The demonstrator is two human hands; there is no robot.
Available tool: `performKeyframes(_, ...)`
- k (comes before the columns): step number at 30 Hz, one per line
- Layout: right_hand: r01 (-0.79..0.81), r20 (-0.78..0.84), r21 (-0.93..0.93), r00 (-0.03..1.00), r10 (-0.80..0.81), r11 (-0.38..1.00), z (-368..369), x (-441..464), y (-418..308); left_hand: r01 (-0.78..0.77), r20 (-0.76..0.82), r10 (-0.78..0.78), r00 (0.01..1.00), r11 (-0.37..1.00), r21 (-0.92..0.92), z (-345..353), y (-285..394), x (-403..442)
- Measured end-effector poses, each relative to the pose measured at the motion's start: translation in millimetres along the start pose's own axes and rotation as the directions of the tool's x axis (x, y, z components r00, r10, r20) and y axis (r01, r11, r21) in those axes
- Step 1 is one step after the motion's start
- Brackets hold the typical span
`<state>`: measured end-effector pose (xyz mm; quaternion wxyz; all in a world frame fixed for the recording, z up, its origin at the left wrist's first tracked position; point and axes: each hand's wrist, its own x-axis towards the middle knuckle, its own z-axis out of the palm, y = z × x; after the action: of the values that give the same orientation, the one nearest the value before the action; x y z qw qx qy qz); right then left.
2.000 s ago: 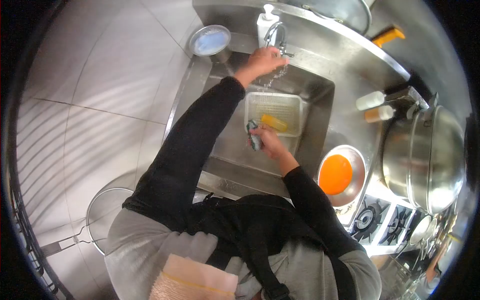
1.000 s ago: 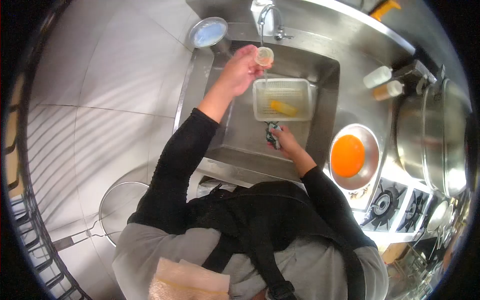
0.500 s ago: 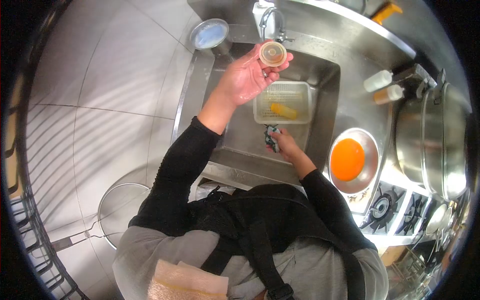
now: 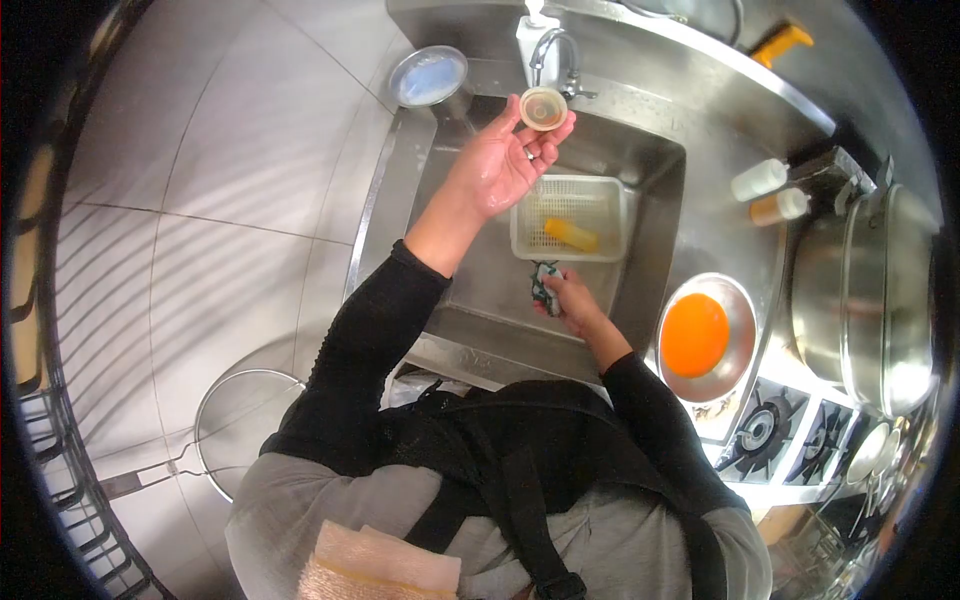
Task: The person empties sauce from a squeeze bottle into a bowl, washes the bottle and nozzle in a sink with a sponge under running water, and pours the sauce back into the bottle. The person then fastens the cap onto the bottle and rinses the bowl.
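Note:
My left hand [image 4: 498,168] is raised palm up over the sink's far side, in front of the tap [image 4: 552,58]. Its fingers and thumb hold a small round translucent cup or lid [image 4: 543,109] by the rim. Lower down, my right hand [image 4: 574,300] is closed around a crumpled dark-green and white scrubbing cloth or sponge [image 4: 546,288]. Between the hands, a white plastic basket [image 4: 519,240] sits in the steel sink [image 4: 480,290]. Inside that basket lies a yellow block-like piece [image 4: 571,235], too small to name.
Right of the sink stands a metal bowl [image 4: 742,330] with an orange round inside. Two squeeze bottles [image 4: 760,180], a large pot [image 4: 865,290] and gas burners [image 4: 768,425] are further right. A soap dispenser [image 4: 534,45] and a metal container [image 4: 428,78] stand behind; a strainer [image 4: 205,420] is at left.
The whole view has shifted slightly, so the sink and basket sit lower in the picture. The small cup or lid has tilted a little in my left hand; both hands keep their holds.

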<state>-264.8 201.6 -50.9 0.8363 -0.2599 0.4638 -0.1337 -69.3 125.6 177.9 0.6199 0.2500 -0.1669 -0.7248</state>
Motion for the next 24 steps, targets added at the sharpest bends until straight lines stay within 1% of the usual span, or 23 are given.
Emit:
performKeyframes(1,0.0,0.0,-0.001,1.0,0.0,1.0,1.3,-1.5,-0.4,-0.004,-0.015,0.004,1.0,1.0,0.001,-1.2,-0.3,0.6)
performKeyframes(3,0.041,0.01,0.075,0.999,-0.041,0.996,3.5,-5.1,-1.0,-0.009,-0.029,0.009,1.0,1.0,0.0,-3.8,-1.0,1.2)
performKeyframes(4,0.041,0.009,0.074,0.999,-0.042,0.996,6.6,-8.9,-5.8,-0.012,-0.046,0.012,0.999,1.0,0.001,-6.3,-1.2,1.2)
performKeyframes(6,0.045,0.035,0.275,0.998,-0.056,0.96,17.5,-22.1,-25.7,-0.017,-0.062,0.017,0.998,1.0,0.001,-13.5,-3.2,3.5)
performKeyframes(7,0.165,-0.082,0.293,0.986,-0.147,0.942,32.2,-32.1,-46.6,-0.024,-0.094,0.025,0.995,1.0,0.016,-18.7,-3.7,5.6)
performKeyframes(8,0.282,-0.197,0.298,0.953,-0.231,0.912,44.6,-33.9,-66.3,-0.029,-0.127,0.033,0.991,0.999,0.032,-25.4,-4.7,7.1)
performKeyframes(9,0.437,-0.102,0.336,0.897,-0.429,0.834,41.3,-20.5,-82.6,-0.03,-0.131,0.034,0.991,0.999,0.033,-33.2,-5.9,9.5)
performKeyframes(10,0.568,-0.015,0.388,0.791,-0.611,0.726,38.9,-5.6,-101.2,-0.034,-0.183,0.048,0.982,0.996,0.082,-41.7,-6.5,14.0)
performKeyframes(11,0.607,-0.133,0.444,0.772,-0.622,0.659,61.6,-19.6,-136.4,-0.035,-0.233,0.066,0.97,0.991,0.132,-49.8,-6.6,18.6)
performKeyframes(12,0.723,-0.043,0.321,0.657,-0.753,0.612,59.2,-5.3,-156.6,-0.038,-0.233,0.069,0.97,0.99,0.133,-55.6,-6.3,23.8)
performKeyframes(13,0.828,-0.023,-0.049,0.559,-0.829,0.559,64.5,4.9,-176.3,-0.046,-0.25,0.1,0.963,0.976,0.211,-61.0,-6.7,28.9)
performKeyframes(14,0.837,0.008,-0.236,0.51,-0.86,0.494,70.4,14.9,-193.7,-0.052,-0.262,0.13,0.956,0.956,0.287,-65.7,-7.3,34.4)
performKeyframes(15,0.816,0.038,-0.412,0.459,-0.887,0.405,76.4,25.1,-211.0,-0.052,-0.256,0.128,0.958,0.957,0.286,-72.1,-7.9,40.4)
performKeyframes(16,0.78,0.213,-0.614,0.313,-0.925,0.122,84.1,36.3,-226.5,-0.054,-0.271,0.139,0.953,0.953,0.297,-78.8,-8.1,47.1)
performKeyframes(17,0.664,0.411,-0.724,0.198,-0.89,-0.187,89.8,42.5,-239.2,-0.058,-0.285,0.151,0.946,0.949,0.31,-79.0,-7.1,51.8)
performKeyframes(18,0.663,0.412,-0.724,0.193,-0.891,-0.192,92.3,46.0,-248.9,-0.068,-0.322,0.167,0.932,0.952,0.298,-79.5,-6.8,56.1)
performKeyframes(19,0.612,0.482,-0.752,0.256,-0.838,-0.245,96.8,46.7,-258.6,-0.072,-0.319,0.172,0.932,0.951,0.302,-85.7,-5.4,60.7)
performKeyframes(20,0.562,0.542,-0.769,0.324,-0.775,-0.303,100.9,50.7,-265.1,-0.124,-0.304,0.203,0.931,0.958,0.258,-95.0,-4.5,65.3)
performKeyframes(21,0.565,0.546,-0.766,0.322,-0.773,-0.306,106.7,55.3,-266.9,-0.175,-0.291,0.233,0.928,0.962,0.212,-104.9,-4.4,69.5)
performKeyframes(22,0.544,0.473,-0.801,0.317,-0.822,-0.251,111.2,61.8,-263.6,-0.175,-0.295,0.233,0.927,0.962,0.211,-102.9,-5.8,70.9)
performKeyframes(23,0.522,0.397,-0.83,0.31,-0.864,-0.195,113.3,66.9,-260.3,-0.259,-0.296,0.344,0.891,0.921,0.291,-99.2,-10.0,75.1)
performKeyframes(24,0.521,0.402,-0.83,0.311,-0.861,-0.199,111.4,69.8,-255.2,-0.34,-0.285,0.453,0.845,0.865,0.368,-95.3,-13.6,80.0)
